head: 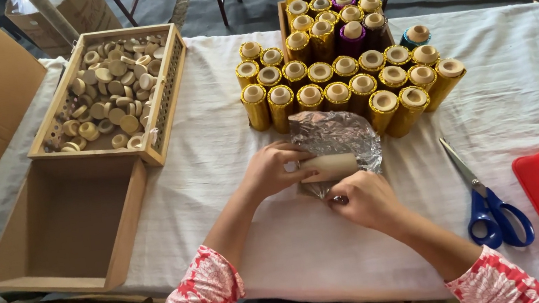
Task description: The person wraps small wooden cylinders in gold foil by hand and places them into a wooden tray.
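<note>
One view alone is given, taken from a camera worn on the head and tilted steeply down and forward over the white-clothed table. The left hand and right hand are seen close, low of centre. Beyond the fingers the far table edge and floor are caught; the person's sleeves are cut off at the bottom edge. No second view is provided for overlap.
</note>
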